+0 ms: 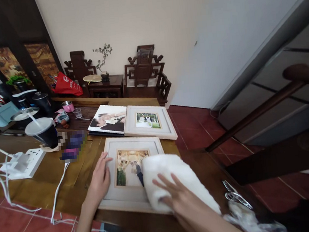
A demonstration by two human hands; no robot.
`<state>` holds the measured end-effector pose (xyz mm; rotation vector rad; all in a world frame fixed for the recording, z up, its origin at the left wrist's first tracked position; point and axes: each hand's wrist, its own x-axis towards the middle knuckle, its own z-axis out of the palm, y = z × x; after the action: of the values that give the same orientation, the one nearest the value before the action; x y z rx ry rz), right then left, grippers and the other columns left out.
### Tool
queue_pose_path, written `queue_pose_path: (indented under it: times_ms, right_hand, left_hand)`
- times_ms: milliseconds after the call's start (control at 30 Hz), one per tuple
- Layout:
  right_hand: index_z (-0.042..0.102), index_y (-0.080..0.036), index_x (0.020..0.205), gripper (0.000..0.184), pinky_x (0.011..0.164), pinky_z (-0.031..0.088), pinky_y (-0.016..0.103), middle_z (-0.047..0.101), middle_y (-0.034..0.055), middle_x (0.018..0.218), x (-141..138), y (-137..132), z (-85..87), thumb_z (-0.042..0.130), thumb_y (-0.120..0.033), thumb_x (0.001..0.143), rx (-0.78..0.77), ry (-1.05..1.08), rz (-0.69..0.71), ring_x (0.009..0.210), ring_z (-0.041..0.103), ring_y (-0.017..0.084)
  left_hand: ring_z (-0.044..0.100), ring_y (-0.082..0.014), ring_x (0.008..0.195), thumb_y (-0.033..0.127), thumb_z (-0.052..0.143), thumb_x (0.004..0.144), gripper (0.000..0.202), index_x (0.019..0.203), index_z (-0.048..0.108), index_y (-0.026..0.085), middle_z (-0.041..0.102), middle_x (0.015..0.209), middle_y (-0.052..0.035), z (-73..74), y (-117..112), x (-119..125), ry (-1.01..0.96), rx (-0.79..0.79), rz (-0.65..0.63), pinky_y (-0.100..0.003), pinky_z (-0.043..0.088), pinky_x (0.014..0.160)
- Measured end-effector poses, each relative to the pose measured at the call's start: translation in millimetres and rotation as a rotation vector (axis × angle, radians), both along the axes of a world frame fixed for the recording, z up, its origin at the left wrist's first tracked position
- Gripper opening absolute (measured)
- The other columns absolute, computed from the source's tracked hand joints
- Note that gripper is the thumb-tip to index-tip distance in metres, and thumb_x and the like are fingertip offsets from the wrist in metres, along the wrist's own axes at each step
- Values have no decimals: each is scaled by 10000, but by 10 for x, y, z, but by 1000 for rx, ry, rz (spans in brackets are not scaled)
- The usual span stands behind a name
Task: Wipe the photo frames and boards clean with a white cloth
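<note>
Right hand [176, 198] lies open, fingers spread, on one white cloth [167, 170] over the near frame [118, 198]. Left hand [100, 177] rests flat on its left edge. One second frame [149, 122] and perhaps one album [108, 119] lie behind.

Clutter logged on the wooden table [40, 178] and along the back wall.
A white-framed photo [149, 122] and an unframed print [108, 119] are laid touching, side by side, at the far edge; a white power strip [25, 163] with trailing cables is seen near the left edge, with a dark lidded cup [42, 132] and straw just behind it. Scissors [234, 194] are placed at the right edge. Carved chairs [144, 71], a potted plant [104, 60] and a red bag [66, 85] are set by the wall.
</note>
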<state>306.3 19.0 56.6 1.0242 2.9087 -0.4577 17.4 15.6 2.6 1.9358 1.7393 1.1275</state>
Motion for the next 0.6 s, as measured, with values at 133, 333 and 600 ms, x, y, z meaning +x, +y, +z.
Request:
queue_pose_path:
  times_ms: [133,333,600]
  right_hand:
    - [698,-201,1049,488,1117,263,552,442,92,1444,-104,-202,181,461,-2,673,-139,-10,63,1379,311,296]
    - [633,-147,1165,512,1131,224,554,423,132,1459,-450,569,151,420,35,737,150,58,-156,1388,294,298]
    - [635,-165,1166,481,1057,104,730,318,111,1516,-827,661,-128,461,35,764,87,24,-34,1415,111,400]
  left_hand:
    - [271,-209,1420,185,346,930,317,1201,507,212,413,1448,-103,-4,-9,-5,-2,-29,-3,-459,259,1156]
    - [274,-223,1418,186,359,931,316,1208,508,225,390,1461,-100,35,-7,-21,3,-57,-21,-472,262,1153]
    - [326,-219,1394,196,378,938,326,1246,484,215,436,1431,-108,24,-14,-12,-44,-18,7,-462,275,1145]
